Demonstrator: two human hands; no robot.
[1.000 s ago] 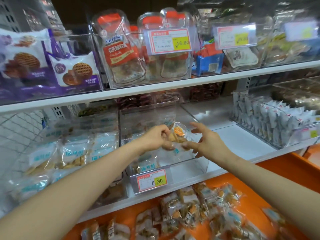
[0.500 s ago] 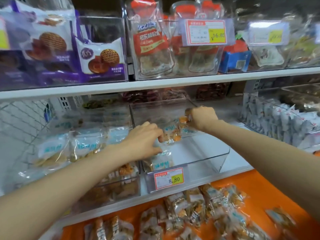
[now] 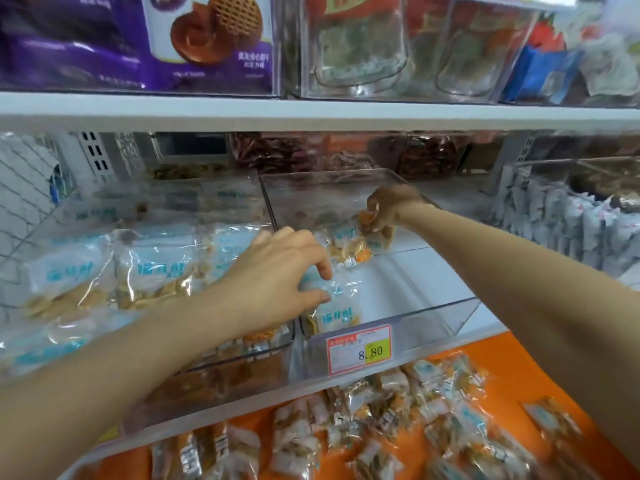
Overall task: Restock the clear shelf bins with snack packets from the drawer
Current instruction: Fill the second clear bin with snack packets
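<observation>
Clear bin [image 3: 433, 323]: few snack packets [image 3: 349, 251] along left side.
Left hand [image 3: 277, 271]: pinches front packet [image 3: 337, 315].
Right hand [image 3: 391, 206]: grips rear packet [image 3: 366, 218].

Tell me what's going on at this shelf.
A person is restocking the clear bin with the 8.80 price tag. Their left hand pinches the front snack packet in it, while the right hand holds a second snack packet farther back. Much of the bin's floor is bare, and loose packets lie in the orange drawer below.
</observation>
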